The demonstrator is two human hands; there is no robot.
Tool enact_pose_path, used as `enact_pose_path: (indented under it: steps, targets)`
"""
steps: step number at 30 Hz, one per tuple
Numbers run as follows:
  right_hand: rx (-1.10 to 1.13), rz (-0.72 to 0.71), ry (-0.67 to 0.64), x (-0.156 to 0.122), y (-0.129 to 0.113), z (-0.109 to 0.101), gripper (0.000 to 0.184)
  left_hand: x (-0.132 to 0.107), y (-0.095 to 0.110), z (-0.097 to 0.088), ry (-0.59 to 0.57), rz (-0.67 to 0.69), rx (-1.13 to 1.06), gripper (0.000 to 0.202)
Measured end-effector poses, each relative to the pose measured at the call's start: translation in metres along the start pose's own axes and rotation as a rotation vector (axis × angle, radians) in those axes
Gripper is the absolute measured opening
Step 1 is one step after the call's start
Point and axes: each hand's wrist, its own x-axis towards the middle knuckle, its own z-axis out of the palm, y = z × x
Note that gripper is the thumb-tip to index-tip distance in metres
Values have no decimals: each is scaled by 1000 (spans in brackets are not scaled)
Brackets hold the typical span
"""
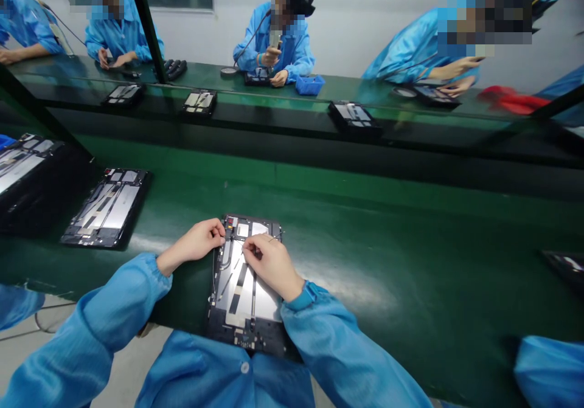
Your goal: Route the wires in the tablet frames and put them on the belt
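Note:
An opened tablet (269, 298) lies on the green workbench right in front of me, its silver battery area, dark strips and thin cables exposed. My left hand (205, 239) is at the tablet's upper left edge, fingers closed in a pinch. A thin cable (214, 274) runs down that edge below the fingertips. Over the upper middle of the tablet, my right hand (269, 259) is also pinched, with its fingertips close to the inner parts. Whatever is between the fingers of either hand is too small or hidden to make out.
Another opened tablet (107, 207) lies to the left, beside a stack of tablets (27, 177). At the right edge sits part of a dark device (568, 265). Beyond a dark frame bar (148, 31), several co-workers in blue handle devices; a blue bin (310, 86) stands there.

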Motion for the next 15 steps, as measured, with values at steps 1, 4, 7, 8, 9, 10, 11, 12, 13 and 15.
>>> enact_pose_path:
  steps: [1, 4, 7, 8, 9, 10, 11, 12, 13, 15]
  targets:
    - [-1, -1, 0, 0, 0, 0, 20, 0, 0, 0, 5, 6, 5, 9]
    - [-11, -1, 1, 2, -1, 1, 19, -1, 1, 1, 13, 13, 15, 9]
    - [-31, 0, -4, 3, -1, 2, 19, 1, 1, 0, 19, 2, 9, 8]
    - [-34, 1, -7, 3, -2, 2, 19, 1, 1, 0, 20, -2, 6, 7]
    - [-35, 1, -8, 3, -2, 2, 19, 2, 1, -1, 21, -5, 5, 7]
    - [-33, 2, -8, 3, -2, 2, 19, 2, 1, -1, 20, -8, 5, 7]
    - [-30, 2, -6, 2, -3, 1, 19, 3, 1, -1, 18, -11, 5, 7]
    - [-27, 2, -3, 2, -3, 1, 19, 3, 1, -1, 17, -16, 7, 7]
    - [-26, 0, 1, 1, -4, 0, 20, 4, 2, -1, 19, -21, 11, 8]
    - [-30, -9, 6, 0, -4, -1, 19, 6, 3, -1, 29, -42, 27, 8]
